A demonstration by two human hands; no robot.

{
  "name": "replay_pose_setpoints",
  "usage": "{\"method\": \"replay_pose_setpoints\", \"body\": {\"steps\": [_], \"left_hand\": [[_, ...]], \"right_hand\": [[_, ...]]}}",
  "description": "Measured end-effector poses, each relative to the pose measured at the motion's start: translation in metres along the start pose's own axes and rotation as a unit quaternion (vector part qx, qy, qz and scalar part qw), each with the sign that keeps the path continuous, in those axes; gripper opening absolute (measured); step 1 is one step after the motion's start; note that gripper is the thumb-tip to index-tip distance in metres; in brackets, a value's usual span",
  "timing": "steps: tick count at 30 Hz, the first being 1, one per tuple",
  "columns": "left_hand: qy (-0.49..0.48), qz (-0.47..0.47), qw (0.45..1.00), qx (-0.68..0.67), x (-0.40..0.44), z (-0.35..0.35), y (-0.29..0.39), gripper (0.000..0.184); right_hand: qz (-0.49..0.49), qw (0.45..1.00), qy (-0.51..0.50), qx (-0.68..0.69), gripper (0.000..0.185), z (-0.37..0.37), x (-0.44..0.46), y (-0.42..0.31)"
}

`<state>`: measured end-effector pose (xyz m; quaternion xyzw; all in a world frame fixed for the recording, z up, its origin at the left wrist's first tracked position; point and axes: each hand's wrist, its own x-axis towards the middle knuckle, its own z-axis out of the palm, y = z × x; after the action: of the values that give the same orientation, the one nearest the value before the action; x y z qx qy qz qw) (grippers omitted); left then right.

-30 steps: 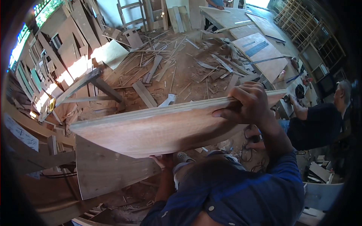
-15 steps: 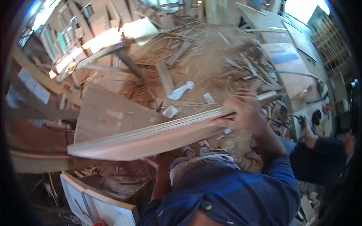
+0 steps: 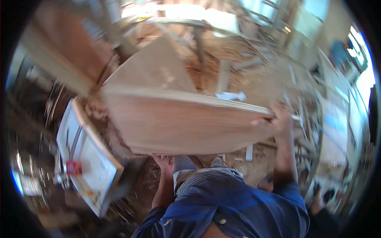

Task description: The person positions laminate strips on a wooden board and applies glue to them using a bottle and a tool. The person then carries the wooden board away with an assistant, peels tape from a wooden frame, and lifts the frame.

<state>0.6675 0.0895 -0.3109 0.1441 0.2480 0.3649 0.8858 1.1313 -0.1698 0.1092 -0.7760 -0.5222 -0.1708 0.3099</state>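
A large plywood panel (image 3: 182, 127) spans the space before my body, its reddish-brown face towards me. Light layered lines run along its top edge; whether this is one sheet or several together I cannot tell. My right hand (image 3: 281, 117) is closed round its right end, with the thumb on the near face. Under the lower edge, left of centre, my left hand (image 3: 164, 162) supports the panel, its fingers partly hidden. Just behind the panel a broad, pale wooden sheet (image 3: 152, 65) stands at a slant.
To my left is a white board with a wooden edge (image 3: 101, 148), bearing a red object (image 3: 73, 167). A wooden bench (image 3: 174, 22) stands at the back. Offcuts and a white scrap (image 3: 231, 96) litter the floor. Pale sheets (image 3: 335, 131) lie right, near another person's dark clothing (image 3: 327, 218).
My view has swung left. The panel has turned so that more of its broad face shows, and its right end sits lower in view. Both hands still hold it.
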Motion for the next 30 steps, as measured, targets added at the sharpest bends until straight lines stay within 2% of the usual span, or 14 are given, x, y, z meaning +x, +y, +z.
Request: {"method": "replay_pose_setpoints", "body": {"steps": [1,3,4,6,8,9,12,18,21,24,27,28,29,30], "left_hand": [[-0.080,0.009,0.997,-0.012,-0.004,-0.014,0.007,0.086],[0.128,0.098,0.987,0.010,-0.013,0.008,0.016,0.082],[0.162,0.119,0.979,0.016,-0.018,0.013,0.031,0.087],[0.206,0.156,0.966,0.028,-0.025,0.013,0.059,0.097],[0.223,0.178,0.957,0.047,-0.026,0.001,0.095,0.111],[0.166,0.159,0.971,0.066,-0.033,0.002,0.119,0.123],[0.169,0.174,0.964,0.107,-0.032,-0.021,0.168,0.122],[0.230,0.142,0.958,0.099,-0.021,-0.059,0.237,0.119],[0.238,0.117,0.961,0.082,-0.005,-0.089,0.251,0.115],[0.212,0.100,0.971,0.038,0.019,-0.114,0.251,0.109],[0.203,0.088,0.974,0.049,0.029,-0.099,0.262,0.096],[0.172,0.078,0.980,0.066,0.045,-0.122,0.254,0.094],[0.142,0.066,0.984,0.084,0.064,-0.152,0.244,0.093],[0.110,0.052,0.987,0.103,0.078,-0.176,0.239,0.091]], "right_hand": [[0.013,1.000,-0.003,-0.013,0.081,0.010,-0.004,0.000],[0.063,0.998,-0.015,-0.007,0.090,0.035,-0.032,0.021],[0.102,0.994,-0.025,0.013,0.094,0.047,-0.042,0.029],[0.194,0.953,-0.162,0.169,0.097,0.049,-0.047,0.018],[0.188,0.944,-0.240,0.127,0.087,0.061,-0.059,0.009],[0.187,0.937,-0.276,0.105,0.083,0.070,-0.067,0.002],[0.142,0.963,-0.212,0.088,0.081,0.105,-0.092,-0.030],[0.208,0.922,-0.285,0.160,0.054,0.128,-0.059,-0.141],[0.259,0.887,-0.304,0.233,0.037,0.122,-0.018,-0.240],[0.157,0.902,-0.386,0.112,0.037,0.125,0.008,-0.280],[0.069,0.924,-0.367,0.086,0.031,0.133,0.020,-0.301],[0.045,0.925,-0.367,0.090,0.030,0.134,0.026,-0.313],[-0.018,0.933,-0.359,0.003,0.028,0.137,0.024,-0.299],[0.001,0.939,-0.341,0.050,0.026,0.143,0.030,-0.324]]}}
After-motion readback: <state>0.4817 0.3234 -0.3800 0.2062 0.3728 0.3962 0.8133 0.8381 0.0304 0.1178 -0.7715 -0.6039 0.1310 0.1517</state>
